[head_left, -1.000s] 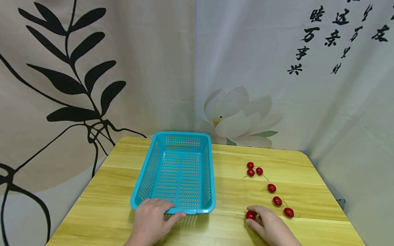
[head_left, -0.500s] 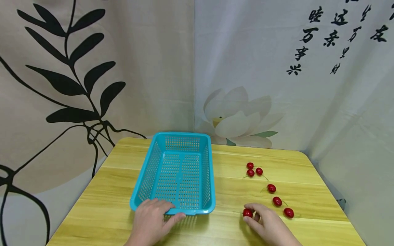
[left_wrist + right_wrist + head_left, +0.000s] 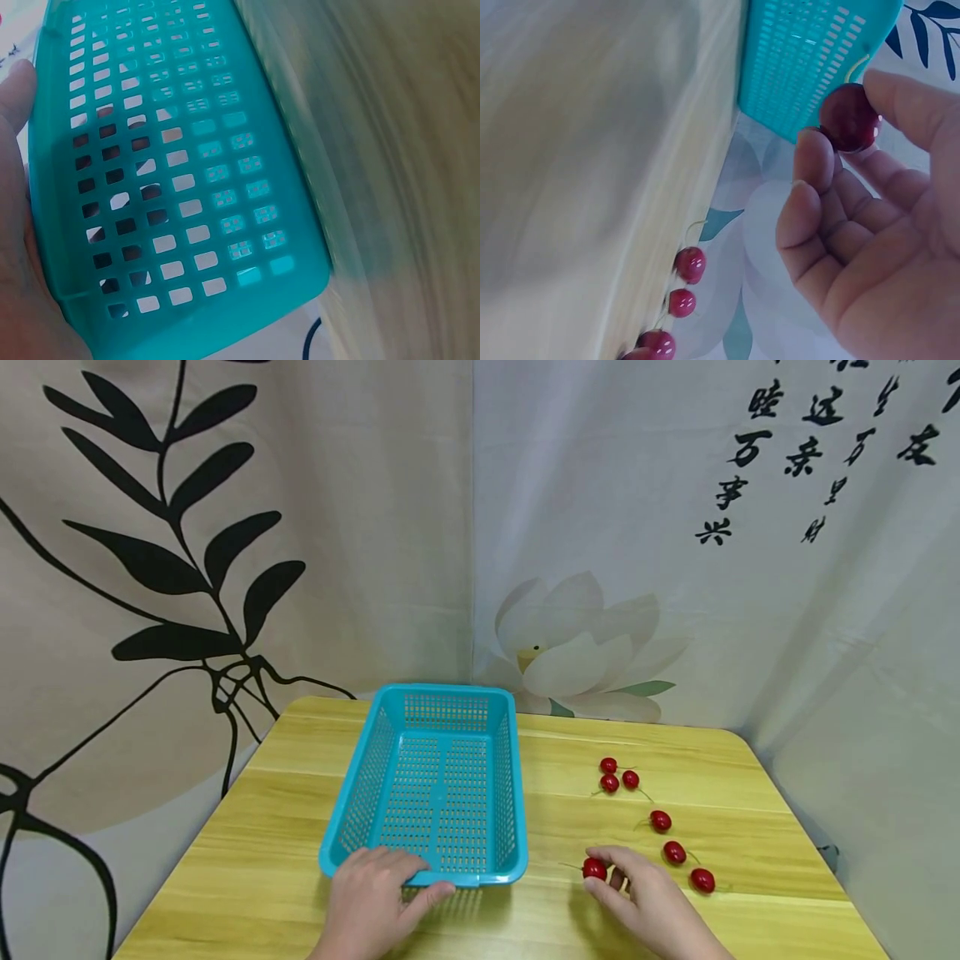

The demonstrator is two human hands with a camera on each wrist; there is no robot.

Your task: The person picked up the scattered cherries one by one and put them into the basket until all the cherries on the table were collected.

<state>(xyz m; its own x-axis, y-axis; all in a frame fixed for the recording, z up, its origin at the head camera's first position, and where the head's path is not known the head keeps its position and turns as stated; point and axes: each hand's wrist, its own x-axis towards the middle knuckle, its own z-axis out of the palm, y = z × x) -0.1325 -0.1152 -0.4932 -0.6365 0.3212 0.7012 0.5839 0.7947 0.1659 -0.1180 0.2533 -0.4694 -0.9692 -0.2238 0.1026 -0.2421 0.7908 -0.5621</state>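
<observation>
A blue plastic basket (image 3: 438,785) with perforated walls stands on the table, nothing inside it. My left hand (image 3: 375,893) grips its near rim, thumb outside and fingers over the edge; the left wrist view shows the basket's near wall (image 3: 172,187) close up beside that hand (image 3: 22,225). Between thumb and fingertips, my right hand (image 3: 645,897) pinches a red cherry (image 3: 595,869), right of the basket. In the right wrist view this cherry (image 3: 850,118) has its stem pointing up, and it looks raised off the table.
More cherries lie on the table's right side: a group of three (image 3: 610,783) at the back, then single ones (image 3: 661,822) in a line nearer me, ending at one (image 3: 702,881) right of my hand. A printed curtain (image 3: 600,527) hangs behind the wooden table (image 3: 240,860).
My right hand has moved slightly left and up in the head view, carrying the pinched cherry toward the basket. The left hand stays on the rim.
</observation>
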